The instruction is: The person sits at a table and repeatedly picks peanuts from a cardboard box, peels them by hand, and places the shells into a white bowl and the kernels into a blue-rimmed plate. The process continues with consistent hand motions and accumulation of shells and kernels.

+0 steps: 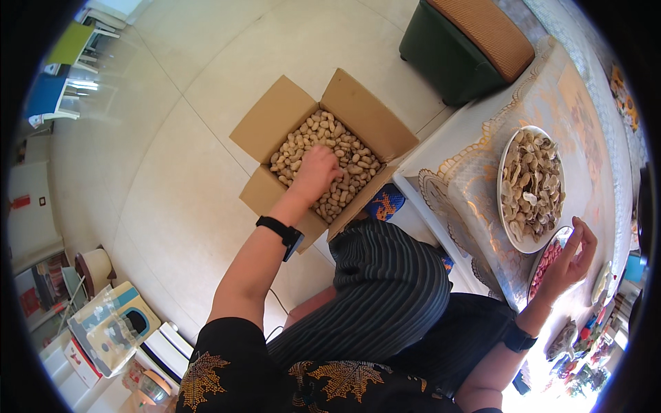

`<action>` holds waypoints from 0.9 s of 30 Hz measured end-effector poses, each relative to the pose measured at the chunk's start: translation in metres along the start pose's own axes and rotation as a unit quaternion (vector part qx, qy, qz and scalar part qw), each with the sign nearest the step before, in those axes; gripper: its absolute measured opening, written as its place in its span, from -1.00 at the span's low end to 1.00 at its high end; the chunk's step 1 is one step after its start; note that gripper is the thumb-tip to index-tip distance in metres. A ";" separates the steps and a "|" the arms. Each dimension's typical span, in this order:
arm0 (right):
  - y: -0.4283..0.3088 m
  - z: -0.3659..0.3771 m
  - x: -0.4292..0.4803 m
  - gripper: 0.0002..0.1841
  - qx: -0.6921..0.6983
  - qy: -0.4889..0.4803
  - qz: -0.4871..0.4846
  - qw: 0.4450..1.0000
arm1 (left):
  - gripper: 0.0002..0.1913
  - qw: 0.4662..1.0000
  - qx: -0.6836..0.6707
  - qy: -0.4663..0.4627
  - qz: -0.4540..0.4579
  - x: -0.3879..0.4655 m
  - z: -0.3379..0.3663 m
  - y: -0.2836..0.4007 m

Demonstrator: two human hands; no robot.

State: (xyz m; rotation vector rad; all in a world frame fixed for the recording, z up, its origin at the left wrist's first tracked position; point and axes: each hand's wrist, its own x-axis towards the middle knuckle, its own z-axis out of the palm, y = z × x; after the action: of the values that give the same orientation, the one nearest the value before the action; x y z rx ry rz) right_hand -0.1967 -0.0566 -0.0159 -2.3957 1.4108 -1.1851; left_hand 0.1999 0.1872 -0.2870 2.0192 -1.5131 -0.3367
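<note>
My left hand reaches down into an open cardboard box filled with unshelled peanuts. Its fingertips are among the peanuts, so whether they pinch one is hidden. To the right, my right hand hovers by a dish of pink peanut kernels, partly covering it. The fingers are loosely curled, and nothing shows between them. Just beyond that hand, a white oval plate bears a heap of empty peanut shells. Both wrists wear black bands.
A table with a patterned, lace-edged cloth runs along the right. A dark green stool with a brown woven top stands beyond the box. My knees in striped trousers are close to the box. Pale floor tiles lie to the left.
</note>
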 end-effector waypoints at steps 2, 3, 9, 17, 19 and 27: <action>-0.003 0.000 0.000 -0.81 0.001 -0.001 0.003 1.000 | -0.81 0.993 -0.023 0.113 0.005 -0.003 -0.015 0.000; -0.006 0.000 0.000 -0.81 0.006 -0.001 0.004 1.000 | -0.82 0.986 -0.090 0.121 -0.075 -0.005 -0.024 0.005; -0.064 0.008 -0.005 -0.82 0.146 -0.051 0.017 0.988 | -0.90 0.851 -0.437 0.090 -0.277 0.009 -0.109 0.084; -0.133 0.015 -0.022 -0.72 0.254 -0.201 -0.062 0.944 | -0.84 0.871 -0.486 -0.072 0.016 0.074 -0.128 0.283; -0.120 0.011 -0.018 -0.74 0.261 -0.175 0.007 0.949 | -0.82 0.878 -0.475 -0.063 0.012 0.096 -0.121 0.305; -0.060 0.001 0.004 -0.83 0.062 -0.067 0.019 0.996 | -0.71 0.920 -0.333 0.159 0.133 0.122 -0.099 0.302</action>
State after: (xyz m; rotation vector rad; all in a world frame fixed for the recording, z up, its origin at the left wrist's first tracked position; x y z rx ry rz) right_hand -0.1536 -0.0264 0.0131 -2.3059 1.2976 -1.0500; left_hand 0.0538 0.0485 -0.0129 1.2460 -1.2243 -0.3337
